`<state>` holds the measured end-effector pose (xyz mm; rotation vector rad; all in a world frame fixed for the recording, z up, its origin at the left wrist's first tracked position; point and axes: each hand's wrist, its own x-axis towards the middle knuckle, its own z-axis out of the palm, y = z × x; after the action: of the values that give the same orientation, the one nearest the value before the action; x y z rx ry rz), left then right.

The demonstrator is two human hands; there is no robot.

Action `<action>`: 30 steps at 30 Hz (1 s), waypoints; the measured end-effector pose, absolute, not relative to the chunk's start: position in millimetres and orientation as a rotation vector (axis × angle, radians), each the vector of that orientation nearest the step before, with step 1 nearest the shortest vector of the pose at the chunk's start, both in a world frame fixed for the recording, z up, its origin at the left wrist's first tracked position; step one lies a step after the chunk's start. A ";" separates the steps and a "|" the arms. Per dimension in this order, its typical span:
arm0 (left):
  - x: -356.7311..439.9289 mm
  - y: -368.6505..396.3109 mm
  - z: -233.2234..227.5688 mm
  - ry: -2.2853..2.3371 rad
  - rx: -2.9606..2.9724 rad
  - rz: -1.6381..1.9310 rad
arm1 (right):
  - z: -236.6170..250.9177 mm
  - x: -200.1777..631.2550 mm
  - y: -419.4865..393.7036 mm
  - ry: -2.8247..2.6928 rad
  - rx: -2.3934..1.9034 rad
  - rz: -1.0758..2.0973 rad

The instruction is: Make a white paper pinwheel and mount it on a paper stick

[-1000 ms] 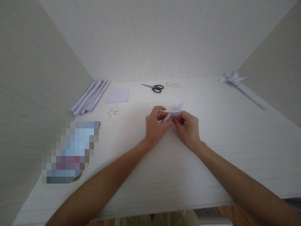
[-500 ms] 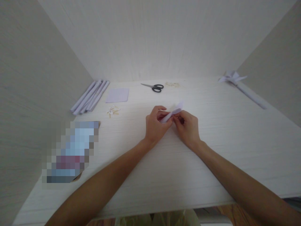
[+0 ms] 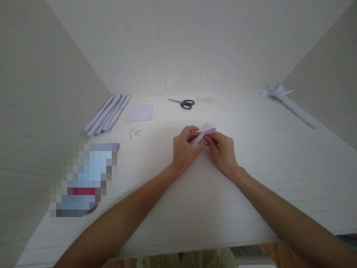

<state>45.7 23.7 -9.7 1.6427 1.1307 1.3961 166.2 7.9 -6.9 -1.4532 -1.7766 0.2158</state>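
Between both hands, above the middle of the table, is a small piece of white paper [image 3: 209,128], bent and folded. My left hand [image 3: 187,146] is closed on its left part, thumb in front and fingers curled behind. My right hand [image 3: 222,152] pinches at the paper's lower right edge; whether its fingertips also hold something small cannot be seen. A finished paper pinwheel [image 3: 275,92] on a rolled paper stick [image 3: 298,113] lies at the far right. Beyond my hands are black-handled scissors [image 3: 185,103], pointing left.
Several rolled paper tubes [image 3: 107,114] lie at the back left beside a stack of square paper [image 3: 139,112]. Short cotton swab pieces [image 3: 135,131] are scattered in front; small pale bits [image 3: 205,100] lie by the scissors. A pixelated device [image 3: 89,175] is at the left. Walls [image 3: 178,44] enclose the table.
Both hands stay nearly in place. The paper's upper right flap has bent over slightly, and the right fingers have shifted a little against it.
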 end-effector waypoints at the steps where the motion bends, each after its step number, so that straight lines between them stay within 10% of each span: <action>1: 45.6 24.0 -10.0 1.131 1.657 1.398 | -6.6 166.2 7.9 -1.768 -1.450 0.216; 30: 42.8 27.0 -9.9 1.022 1.474 1.451 | -9.0 168.7 10.9 -1.498 -1.379 0.399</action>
<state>42.8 27.0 -9.9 1.4737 1.0216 1.4509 168.7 10.9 -9.0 -1.3791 -1.4979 0.3986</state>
